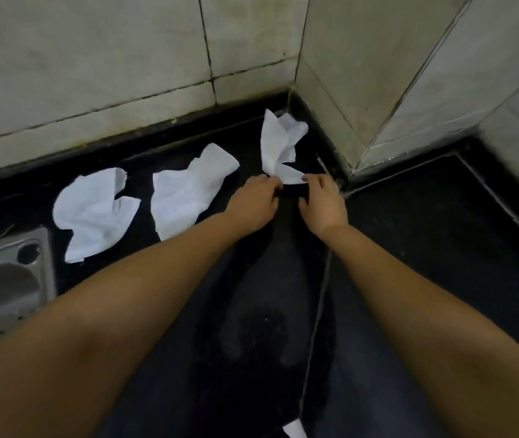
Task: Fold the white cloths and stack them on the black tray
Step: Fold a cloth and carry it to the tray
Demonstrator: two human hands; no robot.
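At the far left, a steel sink (5, 279) with a dull, brushed surface is set into the black counter (252, 311), which is smooth, dark stone with small pale specks. Behind the counter the wall tiles (94, 58) are pale, matte and stained, with dark joints.

Three white cloths lie on the counter in a row. The left cloth (94, 213) is crumpled, thin and soft, with a notch in its right edge; its long axis runs from near-left to far-right. The middle cloth (185, 191) is also wrinkled, and it points the same way, toward the far right; the left forearm covers its near corner. The third cloth (278, 147) is near the wall corner, loosely bunched, and its long axis runs nearly straight away from the person.

The left hand (255, 203) has its fingers curled and pinches the near end of the third cloth. The right hand (323, 200) pinches the same end just beside it, with the thumb on the fabric.

A small white corner (294, 429) shows at the bottom edge.
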